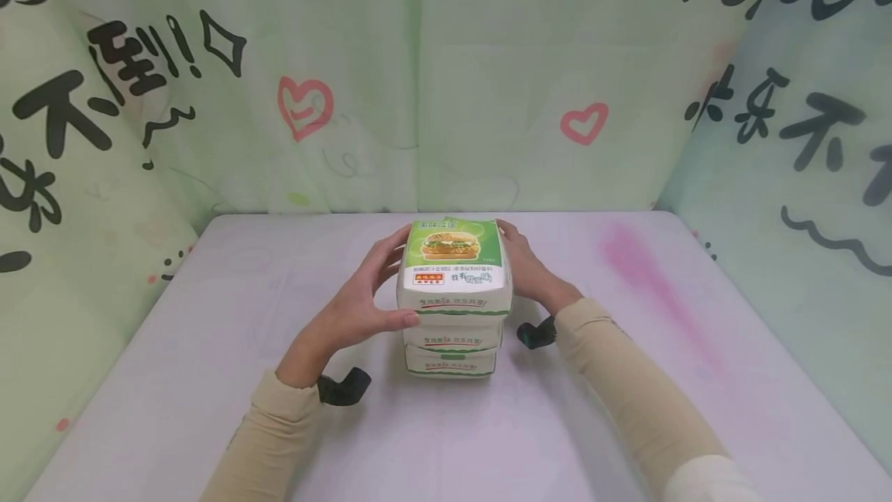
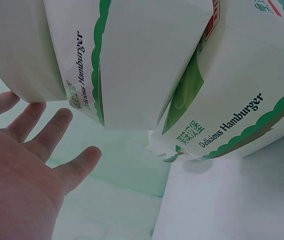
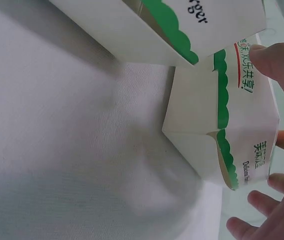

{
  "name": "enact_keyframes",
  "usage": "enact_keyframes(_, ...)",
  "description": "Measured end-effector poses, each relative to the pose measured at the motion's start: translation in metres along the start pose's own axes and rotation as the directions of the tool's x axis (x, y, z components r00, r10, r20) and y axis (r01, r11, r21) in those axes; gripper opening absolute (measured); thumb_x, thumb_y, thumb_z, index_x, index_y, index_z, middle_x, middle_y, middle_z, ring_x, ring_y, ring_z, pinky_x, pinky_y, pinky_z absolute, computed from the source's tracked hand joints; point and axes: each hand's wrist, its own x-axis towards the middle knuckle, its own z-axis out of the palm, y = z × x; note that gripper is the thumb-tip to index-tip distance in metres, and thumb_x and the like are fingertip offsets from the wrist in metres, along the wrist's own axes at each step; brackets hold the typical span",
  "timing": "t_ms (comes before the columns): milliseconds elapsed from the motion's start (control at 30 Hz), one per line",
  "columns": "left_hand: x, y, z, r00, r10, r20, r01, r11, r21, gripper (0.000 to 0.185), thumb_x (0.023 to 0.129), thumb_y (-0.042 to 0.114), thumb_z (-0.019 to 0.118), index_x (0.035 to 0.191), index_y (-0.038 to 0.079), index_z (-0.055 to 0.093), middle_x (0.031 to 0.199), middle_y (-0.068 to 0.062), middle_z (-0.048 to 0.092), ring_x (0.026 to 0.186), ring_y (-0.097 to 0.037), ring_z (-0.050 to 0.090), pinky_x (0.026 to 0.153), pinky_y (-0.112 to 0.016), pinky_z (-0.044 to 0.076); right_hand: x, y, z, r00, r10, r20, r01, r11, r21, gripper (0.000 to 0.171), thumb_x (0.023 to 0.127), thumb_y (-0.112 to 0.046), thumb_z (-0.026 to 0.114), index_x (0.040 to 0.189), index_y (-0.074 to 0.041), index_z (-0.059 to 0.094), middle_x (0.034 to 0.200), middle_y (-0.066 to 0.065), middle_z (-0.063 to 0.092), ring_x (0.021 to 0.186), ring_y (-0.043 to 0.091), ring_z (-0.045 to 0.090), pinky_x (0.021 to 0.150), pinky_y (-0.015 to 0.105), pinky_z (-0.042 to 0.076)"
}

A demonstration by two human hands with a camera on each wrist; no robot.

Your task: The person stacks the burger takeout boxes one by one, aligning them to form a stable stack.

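Note:
Three white hamburger boxes stand stacked before me; the top hamburger box (image 1: 456, 266) has a green lid with a burger picture. Beside its left side is my left hand (image 1: 358, 293), the thumb at its lower front corner. In the left wrist view, the fingers (image 2: 49, 132) are spread, some fingertips at the box's edge. My right hand (image 1: 533, 266) reaches behind the stack's right side, partly hidden by the top box. In the right wrist view, a further hamburger box (image 3: 226, 100) shows behind the stack. The right thumb overlaps its front; the other fingers are loosely spread.
The stack stands on a white table (image 1: 174, 409) with a pink smear at the right. Below the top one are the middle hamburger box (image 1: 453, 337) and the bottom hamburger box (image 1: 451, 363). Pale green curtains (image 1: 446, 99) with writing enclose the back and sides.

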Motion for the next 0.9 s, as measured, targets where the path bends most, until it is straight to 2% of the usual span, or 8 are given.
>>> enact_keyframes(267,0.0002,0.0001,-0.0004,1.000,0.003,0.002,-0.003,1.000,-0.001,0.103,0.078,0.026,0.082,0.157,0.031,0.017,0.162,0.006,0.022,0.148,-0.022,0.028,0.122,-0.053,0.026,0.0004,0.0031,-0.0006,1.000,0.003,0.002,-0.003,0.998,-0.071,0.069,0.094,-0.034,0.061,0.153,-0.011,0.034,0.161,0.022,0.021,0.151,0.041,0.013,0.120,0.064,0.019)
enact_keyframes(567,-0.0001,-0.0024,0.0000,1.000,0.000,-0.003,0.000,1.000,-0.008,0.103,0.078,0.028,0.082,0.157,0.031,0.018,0.162,0.006,0.022,0.148,-0.024,0.027,0.121,-0.057,0.024,-0.0030,0.0021,-0.0061,0.999,0.035,-0.008,-0.035,0.994,-0.104,0.072,0.093,-0.038,0.064,0.152,-0.010,0.035,0.154,0.021,0.032,0.148,0.041,0.020,0.114,0.065,0.032)
enact_keyframes(767,0.0003,-0.0037,-0.0001,1.000,0.002,-0.006,-0.002,1.000,-0.003,0.102,0.078,0.026,0.082,0.157,0.032,0.018,0.162,0.006,0.022,0.148,-0.024,0.028,0.121,-0.057,0.025,-0.0046,0.0046,-0.0074,0.996,0.086,-0.010,-0.087,0.993,-0.083,0.079,0.090,-0.041,0.067,0.153,-0.009,0.032,0.155,0.024,0.022,0.143,0.041,0.027,0.110,0.063,0.039)
enact_keyframes(900,0.0003,-0.0026,0.0004,1.000,0.000,-0.006,0.000,1.000,-0.002,0.102,0.078,0.025,0.082,0.157,0.032,0.018,0.162,0.007,0.023,0.148,-0.023,0.028,0.121,-0.056,0.025,-0.0056,0.0070,-0.0080,0.997,0.077,-0.021,-0.079,0.994,-0.081,0.080,0.089,-0.040,0.068,0.153,-0.007,0.033,0.154,0.024,0.022,0.142,0.041,0.030,0.110,0.063,0.039)
